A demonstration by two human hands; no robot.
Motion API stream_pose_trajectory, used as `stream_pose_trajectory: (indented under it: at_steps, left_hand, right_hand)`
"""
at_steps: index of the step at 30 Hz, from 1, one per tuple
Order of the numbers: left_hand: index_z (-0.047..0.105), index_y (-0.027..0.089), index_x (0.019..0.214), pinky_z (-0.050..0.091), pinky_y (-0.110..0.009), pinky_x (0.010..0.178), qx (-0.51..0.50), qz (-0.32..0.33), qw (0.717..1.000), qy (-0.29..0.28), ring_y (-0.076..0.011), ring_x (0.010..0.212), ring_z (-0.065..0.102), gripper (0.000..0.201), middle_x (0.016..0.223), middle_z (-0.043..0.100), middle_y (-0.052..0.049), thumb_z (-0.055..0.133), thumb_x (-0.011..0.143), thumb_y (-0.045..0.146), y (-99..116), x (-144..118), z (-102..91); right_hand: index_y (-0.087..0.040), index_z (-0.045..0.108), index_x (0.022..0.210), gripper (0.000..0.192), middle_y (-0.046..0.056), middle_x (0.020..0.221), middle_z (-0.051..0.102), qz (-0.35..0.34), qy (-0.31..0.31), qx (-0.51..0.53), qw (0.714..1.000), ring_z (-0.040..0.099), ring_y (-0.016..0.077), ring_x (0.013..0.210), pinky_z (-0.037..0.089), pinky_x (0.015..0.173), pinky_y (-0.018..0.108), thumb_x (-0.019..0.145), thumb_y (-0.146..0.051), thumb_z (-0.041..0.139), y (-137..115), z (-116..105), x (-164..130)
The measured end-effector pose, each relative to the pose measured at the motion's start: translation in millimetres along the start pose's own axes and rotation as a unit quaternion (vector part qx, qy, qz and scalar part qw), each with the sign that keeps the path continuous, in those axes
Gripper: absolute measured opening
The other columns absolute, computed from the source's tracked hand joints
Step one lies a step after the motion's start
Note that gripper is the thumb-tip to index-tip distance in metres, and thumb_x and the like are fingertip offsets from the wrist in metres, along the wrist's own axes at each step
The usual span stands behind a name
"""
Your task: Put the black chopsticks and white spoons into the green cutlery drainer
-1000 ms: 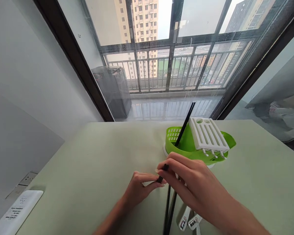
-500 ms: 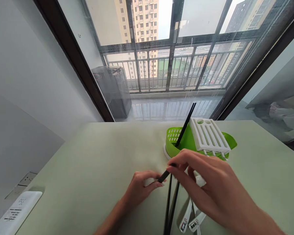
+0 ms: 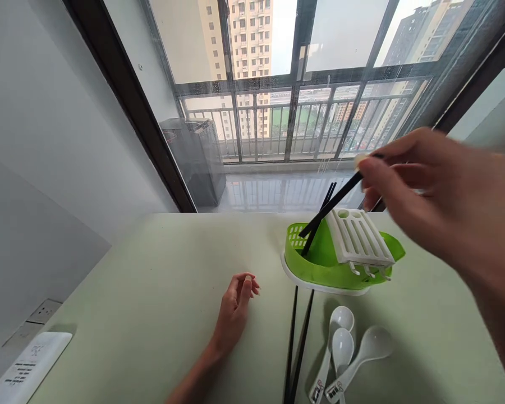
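Your count of the things on and over the table

You have five black chopsticks: two lying on the table (image 3: 297, 342), two standing in the one green holder (image 3: 320, 264), and one in your right hand (image 3: 437, 196). There are three white spoons (image 3: 345, 350) and one white slotted rack (image 3: 359, 238).

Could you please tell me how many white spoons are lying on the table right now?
3. The white spoons lie side by side on the table in front of the green holder: left spoon, middle spoon, right spoon. Their handle ends run out of frame.
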State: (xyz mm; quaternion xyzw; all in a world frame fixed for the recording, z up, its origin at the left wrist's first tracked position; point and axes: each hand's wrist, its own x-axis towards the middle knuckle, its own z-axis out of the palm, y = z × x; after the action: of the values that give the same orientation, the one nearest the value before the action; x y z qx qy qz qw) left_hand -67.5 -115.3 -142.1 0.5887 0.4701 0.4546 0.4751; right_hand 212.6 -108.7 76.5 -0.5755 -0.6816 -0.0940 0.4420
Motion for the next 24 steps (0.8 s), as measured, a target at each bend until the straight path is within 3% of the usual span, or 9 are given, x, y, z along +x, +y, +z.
stream_pose_trajectory:
  at_steps: [3,10,18,24]
  left_hand:
    - [0.061,0.017,0.103,0.050,-0.031,0.081,0.006,-0.001,1.000,-0.004,-0.0182,0.084,0.062,0.044,0.092,0.066,-0.005,0.047,0.104,0.059,0.4,-0.4,0.8]
    - [0.062,0.018,0.103,0.050,-0.031,0.084,0.036,-0.012,0.999,-0.028,-0.0182,0.087,0.063,0.043,0.093,0.068,-0.005,0.044,0.106,0.057,0.5,-3.1,1.1]
    - [0.064,0.018,0.101,0.050,-0.031,0.084,0.055,-0.001,0.998,-0.036,-0.0183,0.086,0.064,0.041,0.093,0.069,-0.006,0.043,0.107,0.054,-2.5,-4.6,1.1]
    - [0.064,0.018,0.097,0.051,-0.031,0.082,0.068,0.000,0.997,-0.036,-0.0189,0.085,0.065,0.043,0.093,0.071,-0.007,0.045,0.106,0.055,0.2,-5.0,2.0]
  right_hand:
    - [-0.024,0.065,0.089,0.026,-0.003,0.059,0.068,0.043,-0.054,0.015,0.998,0.071,0.0192,0.056,0.048,0.064,0.031,0.099,-0.048,0.062,10.2,27.3,1.0]
    - [-0.023,0.066,0.087,0.033,-0.002,0.066,0.071,0.074,-0.142,0.066,0.985,0.067,0.0165,0.053,0.046,0.065,0.031,0.100,-0.052,0.057,31.6,61.2,-5.2]
    - [-0.023,0.069,0.087,0.030,-0.001,0.066,0.071,0.091,-0.133,0.033,0.986,0.066,0.0175,0.057,0.044,0.066,0.032,0.098,-0.049,0.059,38.7,68.8,-6.3]
    - [-0.021,0.071,0.103,0.028,0.003,0.080,0.076,0.091,-0.069,-0.035,0.993,0.070,0.0217,0.067,0.045,0.067,0.034,0.097,-0.046,0.060,38.0,67.7,-3.6]
